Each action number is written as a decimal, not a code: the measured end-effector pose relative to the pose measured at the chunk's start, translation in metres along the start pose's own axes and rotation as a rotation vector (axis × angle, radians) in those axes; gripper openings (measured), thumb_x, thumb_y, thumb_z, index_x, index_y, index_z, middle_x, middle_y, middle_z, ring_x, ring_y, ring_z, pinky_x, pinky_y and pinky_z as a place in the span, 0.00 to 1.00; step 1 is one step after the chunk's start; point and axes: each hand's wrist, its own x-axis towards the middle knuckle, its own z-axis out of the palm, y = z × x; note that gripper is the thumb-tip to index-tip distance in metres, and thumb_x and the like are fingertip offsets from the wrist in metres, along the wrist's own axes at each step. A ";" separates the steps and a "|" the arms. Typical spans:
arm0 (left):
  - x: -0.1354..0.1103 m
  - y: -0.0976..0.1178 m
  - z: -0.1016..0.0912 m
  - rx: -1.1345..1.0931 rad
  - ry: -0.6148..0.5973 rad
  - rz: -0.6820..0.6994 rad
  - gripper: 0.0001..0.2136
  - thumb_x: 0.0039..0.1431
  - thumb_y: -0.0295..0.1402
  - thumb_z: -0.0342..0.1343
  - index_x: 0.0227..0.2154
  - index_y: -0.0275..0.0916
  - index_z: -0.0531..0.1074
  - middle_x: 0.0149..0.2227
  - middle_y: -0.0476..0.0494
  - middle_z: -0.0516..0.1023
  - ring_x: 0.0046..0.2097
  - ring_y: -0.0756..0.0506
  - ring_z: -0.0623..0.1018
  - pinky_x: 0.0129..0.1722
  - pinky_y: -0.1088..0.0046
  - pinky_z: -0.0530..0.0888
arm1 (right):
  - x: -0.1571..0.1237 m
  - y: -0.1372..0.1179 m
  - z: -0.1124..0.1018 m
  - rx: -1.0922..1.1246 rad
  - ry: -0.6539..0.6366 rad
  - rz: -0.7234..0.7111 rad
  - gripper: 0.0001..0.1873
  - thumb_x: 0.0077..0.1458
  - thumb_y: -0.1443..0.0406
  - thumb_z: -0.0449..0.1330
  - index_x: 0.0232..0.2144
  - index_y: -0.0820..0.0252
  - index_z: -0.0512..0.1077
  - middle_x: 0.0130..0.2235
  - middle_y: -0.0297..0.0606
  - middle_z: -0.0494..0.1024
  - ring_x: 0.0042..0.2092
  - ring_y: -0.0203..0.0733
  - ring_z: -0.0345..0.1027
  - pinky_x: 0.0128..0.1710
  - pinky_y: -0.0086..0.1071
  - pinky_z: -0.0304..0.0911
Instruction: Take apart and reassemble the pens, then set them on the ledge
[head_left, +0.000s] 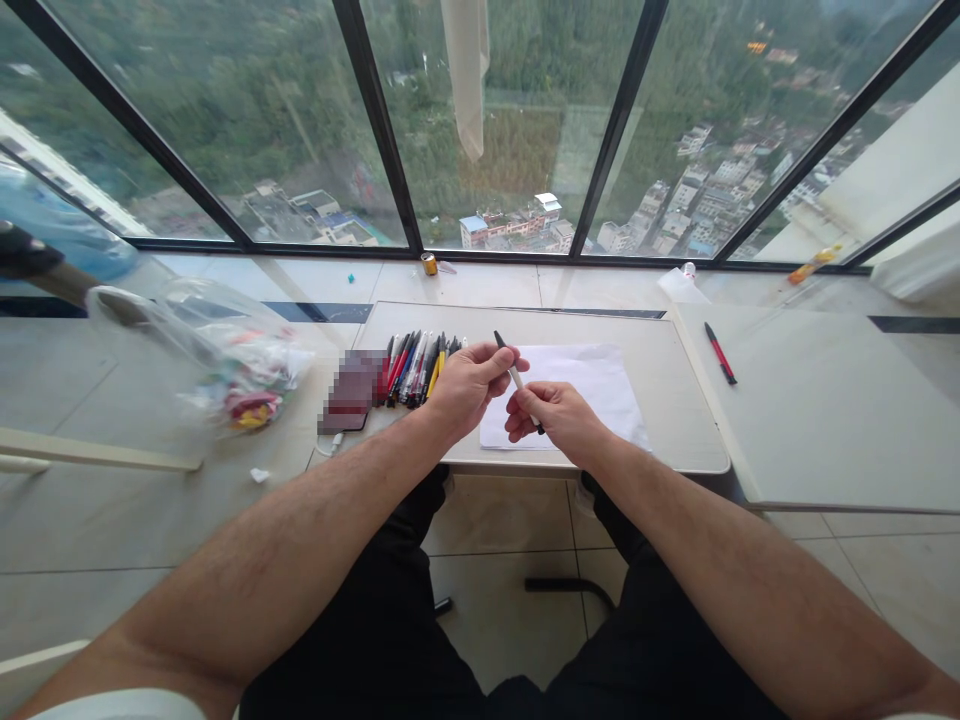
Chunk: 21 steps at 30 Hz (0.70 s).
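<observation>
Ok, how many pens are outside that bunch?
2: one black-tipped pen held by the left hand and right hand, one red pen on the right-hand table. The bag may hide more.

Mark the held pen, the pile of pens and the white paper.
held pen (517,378), head view, exposed shaft.
pile of pens (416,368), head view, its middle.
white paper (592,385), head view, bare middle.

Head camera looks forward and down (close) over the table (675,440).
</observation>
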 end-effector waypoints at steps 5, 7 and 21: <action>0.000 0.002 -0.003 -0.047 0.018 -0.023 0.11 0.49 0.34 0.66 0.31 0.33 0.75 0.34 0.39 0.80 0.23 0.56 0.67 0.23 0.78 0.62 | 0.001 0.000 -0.005 -0.033 -0.052 0.009 0.20 0.52 0.51 0.63 0.27 0.64 0.73 0.24 0.40 0.78 0.25 0.38 0.73 0.29 0.32 0.70; -0.001 0.004 -0.003 -0.053 0.017 -0.034 0.11 0.49 0.32 0.65 0.35 0.33 0.76 0.35 0.39 0.80 0.24 0.56 0.67 0.23 0.78 0.62 | 0.001 0.001 -0.007 -0.055 -0.059 0.011 0.19 0.53 0.52 0.62 0.27 0.64 0.73 0.24 0.40 0.78 0.25 0.37 0.73 0.30 0.32 0.70; 0.007 -0.004 -0.005 -0.026 0.101 -0.010 0.09 0.46 0.31 0.66 0.26 0.34 0.72 0.29 0.43 0.78 0.23 0.56 0.65 0.22 0.78 0.58 | 0.006 0.008 -0.012 -0.119 -0.009 0.028 0.14 0.55 0.57 0.61 0.26 0.64 0.74 0.25 0.41 0.79 0.26 0.38 0.74 0.29 0.30 0.69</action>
